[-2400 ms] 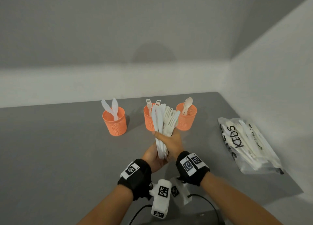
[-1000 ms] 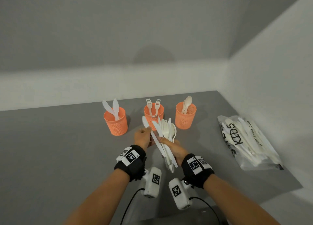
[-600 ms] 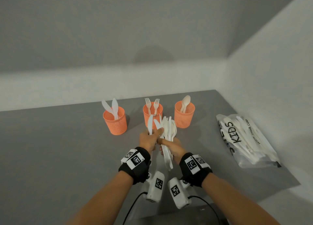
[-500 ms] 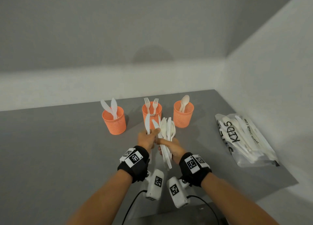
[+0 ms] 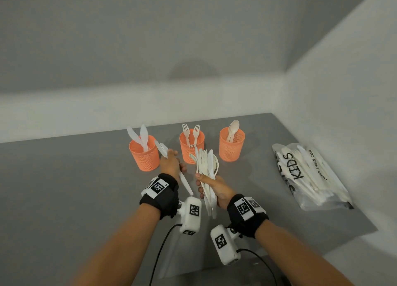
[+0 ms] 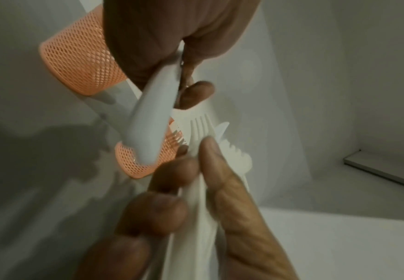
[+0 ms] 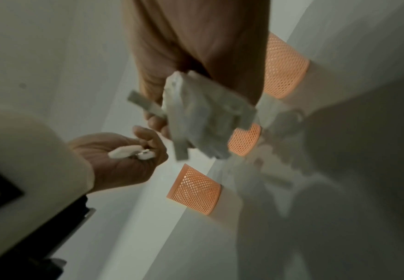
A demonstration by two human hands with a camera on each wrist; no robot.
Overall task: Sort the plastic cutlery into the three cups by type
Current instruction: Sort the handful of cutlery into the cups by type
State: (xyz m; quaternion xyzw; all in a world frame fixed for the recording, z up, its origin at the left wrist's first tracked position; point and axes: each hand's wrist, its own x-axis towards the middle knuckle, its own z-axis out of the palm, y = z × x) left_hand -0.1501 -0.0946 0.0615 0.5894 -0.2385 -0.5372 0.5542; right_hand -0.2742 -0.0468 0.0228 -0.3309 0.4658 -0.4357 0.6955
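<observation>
Cups: knives (image 5: 140,138) | forks (image 5: 191,133) | spoons (image 5: 233,127) | left grip (image 5: 170,163) holds knife (image 5: 183,179) | right grip (image 5: 214,186) holds bundle (image 5: 207,169)

left hand (image 5: 170,164) fingers curled gripping, right hand (image 5: 217,189) clasped, forearms extended

left hand (image 5: 171,164) gripping knife (image 5: 182,179) | knife cup (image 5: 144,156) standing just beyond fingertips, two blades occupying its mouth | fork cup (image 5: 191,149) flanking right | bare table (image 5: 64,189) lying leftward
</observation>
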